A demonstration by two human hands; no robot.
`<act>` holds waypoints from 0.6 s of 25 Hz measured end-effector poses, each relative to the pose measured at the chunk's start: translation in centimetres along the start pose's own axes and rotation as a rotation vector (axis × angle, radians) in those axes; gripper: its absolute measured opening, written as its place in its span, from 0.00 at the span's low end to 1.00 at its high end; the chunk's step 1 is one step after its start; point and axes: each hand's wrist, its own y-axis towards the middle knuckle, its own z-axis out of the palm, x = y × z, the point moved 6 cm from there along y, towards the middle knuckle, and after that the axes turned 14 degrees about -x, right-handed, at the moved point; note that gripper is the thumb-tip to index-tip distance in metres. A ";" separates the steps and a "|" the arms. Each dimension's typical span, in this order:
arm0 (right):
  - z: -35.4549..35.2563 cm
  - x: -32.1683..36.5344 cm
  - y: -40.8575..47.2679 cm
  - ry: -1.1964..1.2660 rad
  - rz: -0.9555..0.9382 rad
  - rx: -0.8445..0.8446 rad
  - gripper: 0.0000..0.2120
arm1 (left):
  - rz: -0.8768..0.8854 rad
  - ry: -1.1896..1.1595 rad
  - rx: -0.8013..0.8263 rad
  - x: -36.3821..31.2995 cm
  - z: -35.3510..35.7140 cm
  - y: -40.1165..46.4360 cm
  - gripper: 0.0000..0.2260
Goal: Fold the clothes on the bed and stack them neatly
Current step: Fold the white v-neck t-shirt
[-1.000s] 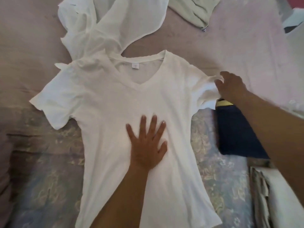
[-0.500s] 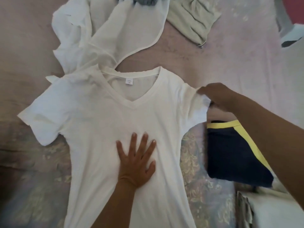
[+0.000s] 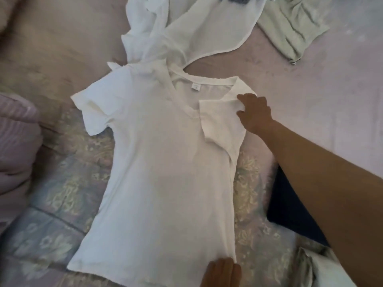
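Your left hand (image 3: 220,272): it has slid down from the chest of the white T-shirt (image 3: 161,172) to its hem at the near edge of view; the fingers lie straight and together, flat on the cloth.
White T-shirt: soft, thin knit, V-necked, spread face up on the bed (image 3: 310,96) straight ahead of you. Its right sleeve (image 3: 219,119), spread outward half a second ago, is now folded in over the chest; the left sleeve (image 3: 93,112) is still spread and rumpled.
Your right hand (image 3: 253,113): it has moved inward with the sleeve; the fingers curl on the folded cloth at the shoulder, thumb against it.
Navy garment (image 3: 290,208): dark, folded, just right of the shirt, mostly under your forearm; its yellow trim no longer shows.
Quilt (image 3: 51,193): floral, stitched in panels, under the shirt's lower half.
Sheer white garment (image 3: 196,32): crumpled, filmy, touching the collar's far side.
Pale green garment (image 3: 292,27): ribbed, creased, far right.
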 end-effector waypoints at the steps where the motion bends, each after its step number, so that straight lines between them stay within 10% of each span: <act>1: 0.3 -0.2 0.3 -0.063 -0.034 -0.001 0.24 | -0.032 0.061 0.009 -0.1 0.3 0.0 0.16; 8: -1.0 -1.7 2.6 -0.220 -0.095 -0.080 0.17 | -0.452 -0.130 -0.257 3.2 -0.8 -2.9 0.15; 10: -1.5 -1.6 3.0 -0.086 -0.117 -0.058 0.15 | -0.824 -0.268 -0.373 6.6 -2.6 -4.9 0.29; 15: -1.5 -2.2 3.2 0.088 -0.047 -0.015 0.15 | -1.638 -0.352 -0.577 7.8 -6.5 -8.8 0.04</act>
